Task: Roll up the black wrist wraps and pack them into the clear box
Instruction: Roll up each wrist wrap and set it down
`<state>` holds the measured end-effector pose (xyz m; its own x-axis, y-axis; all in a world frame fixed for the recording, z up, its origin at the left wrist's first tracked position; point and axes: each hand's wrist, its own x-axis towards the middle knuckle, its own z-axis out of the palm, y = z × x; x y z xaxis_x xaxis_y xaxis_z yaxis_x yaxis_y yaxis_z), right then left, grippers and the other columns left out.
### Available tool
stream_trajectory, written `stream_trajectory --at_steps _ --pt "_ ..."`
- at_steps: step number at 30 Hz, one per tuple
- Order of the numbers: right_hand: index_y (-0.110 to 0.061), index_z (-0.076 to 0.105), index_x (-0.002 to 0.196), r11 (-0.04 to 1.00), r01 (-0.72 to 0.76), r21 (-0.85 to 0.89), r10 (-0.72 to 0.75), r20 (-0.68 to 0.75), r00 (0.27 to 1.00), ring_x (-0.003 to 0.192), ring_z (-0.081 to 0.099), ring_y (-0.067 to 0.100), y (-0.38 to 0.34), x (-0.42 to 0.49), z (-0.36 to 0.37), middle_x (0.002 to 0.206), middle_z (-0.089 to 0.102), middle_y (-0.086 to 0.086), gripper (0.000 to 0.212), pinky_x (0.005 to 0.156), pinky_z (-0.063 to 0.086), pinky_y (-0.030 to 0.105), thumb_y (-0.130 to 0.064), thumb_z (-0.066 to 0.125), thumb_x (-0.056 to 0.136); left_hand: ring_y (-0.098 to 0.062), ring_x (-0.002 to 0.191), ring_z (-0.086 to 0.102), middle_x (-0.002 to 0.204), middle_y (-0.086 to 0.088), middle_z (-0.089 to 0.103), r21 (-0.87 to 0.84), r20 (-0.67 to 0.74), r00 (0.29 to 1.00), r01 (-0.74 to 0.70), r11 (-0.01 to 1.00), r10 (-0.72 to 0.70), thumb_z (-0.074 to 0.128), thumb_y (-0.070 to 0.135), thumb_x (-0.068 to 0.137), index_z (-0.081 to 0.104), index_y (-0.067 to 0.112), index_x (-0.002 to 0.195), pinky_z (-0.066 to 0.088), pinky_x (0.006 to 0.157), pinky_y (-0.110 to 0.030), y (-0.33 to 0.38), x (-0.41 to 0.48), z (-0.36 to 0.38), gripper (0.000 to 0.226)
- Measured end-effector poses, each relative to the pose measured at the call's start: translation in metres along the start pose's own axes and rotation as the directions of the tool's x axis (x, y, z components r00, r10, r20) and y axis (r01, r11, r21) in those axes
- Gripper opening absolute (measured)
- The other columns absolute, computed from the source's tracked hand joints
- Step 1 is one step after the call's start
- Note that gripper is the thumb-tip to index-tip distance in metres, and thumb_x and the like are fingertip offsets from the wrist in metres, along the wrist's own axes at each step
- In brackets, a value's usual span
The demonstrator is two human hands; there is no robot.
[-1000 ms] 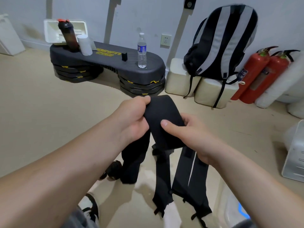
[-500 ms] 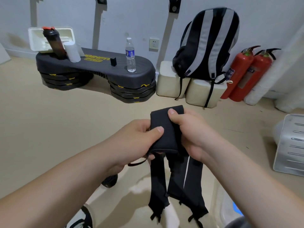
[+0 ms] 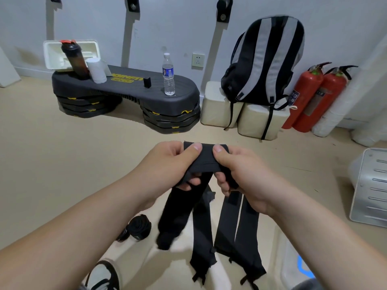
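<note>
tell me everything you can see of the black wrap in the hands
The wrap is a flat band of black cloth-like material, held above the floor. Its top end is folded over, pinched between the left hand and the right hand, thumbs on top, fingers curled beneath. The loose tail hangs down, its lower end blurred.

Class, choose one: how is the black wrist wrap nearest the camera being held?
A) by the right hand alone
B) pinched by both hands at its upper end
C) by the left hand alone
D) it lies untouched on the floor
B: the left hand and the right hand each pinch the top of the black wrist wrap.
</note>
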<state>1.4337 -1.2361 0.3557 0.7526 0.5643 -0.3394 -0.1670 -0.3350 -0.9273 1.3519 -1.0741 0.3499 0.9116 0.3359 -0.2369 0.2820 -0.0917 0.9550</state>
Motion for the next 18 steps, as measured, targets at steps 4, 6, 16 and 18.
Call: stream_trajectory --at_steps 4,6,16,18 --pt "-0.014 0.058 0.096 0.979 -0.1 0.18 0.102 -0.001 0.995 0.049 0.036 0.016 -0.003 0.003 -0.001 0.06 0.045 0.002 0.03 0.052 0.034 0.031 -0.036 0.046 0.113 -0.003 0.073 0.063 0.092 0.013 0.068 0.387 -0.159 0.927 -0.258 0.885 0.34 0.074 0.053 0.088 0.064 0.032 0.101 0.047 0.062 -0.016 0.001 -0.001 -0.015 0.027" --pt "-0.016 0.053 0.093 0.949 -0.153 0.275 0.154 0.018 0.988 0.047 0.032 0.015 -0.004 0.005 0.0 0.058 0.041 0.0 0.029 0.05 0.032 0.029 -0.037 0.047 0.112 -0.004 0.083 0.064 0.098 0.015 0.066 0.408 0.01 0.903 -0.396 0.823 0.43 0.081 0.052 0.083 0.065 0.038 0.113 0.048 0.066 -0.013 -0.002 -0.005 -0.016 0.037" --pt "-0.006 0.064 0.09 0.998 0.02 -0.062 -0.031 -0.176 0.984 0.056 0.06 0.021 -0.009 0.004 -0.014 0.068 0.065 0.012 0.056 0.062 0.048 0.037 -0.056 0.044 0.106 -0.005 0.063 0.06 0.075 0.011 0.069 0.357 -0.088 0.856 -0.45 0.819 0.509 0.066 0.022 0.102 0.075 0.028 0.099 0.049 0.061 -0.023 -0.009 0.003 -0.013 0.012" --pt "-0.009 0.071 0.1 0.987 0.133 -0.09 -0.151 -0.239 0.959 0.069 0.065 0.017 -0.007 0.008 -0.021 0.088 0.073 0.013 0.051 0.066 0.05 0.037 -0.056 0.05 0.105 -0.006 0.058 0.056 0.071 0.007 0.068 0.283 -0.119 0.89 -0.395 0.874 0.441 0.065 0.02 0.103 0.075 0.028 0.096 0.046 0.058 -0.022 -0.008 0.003 -0.012 0.015"
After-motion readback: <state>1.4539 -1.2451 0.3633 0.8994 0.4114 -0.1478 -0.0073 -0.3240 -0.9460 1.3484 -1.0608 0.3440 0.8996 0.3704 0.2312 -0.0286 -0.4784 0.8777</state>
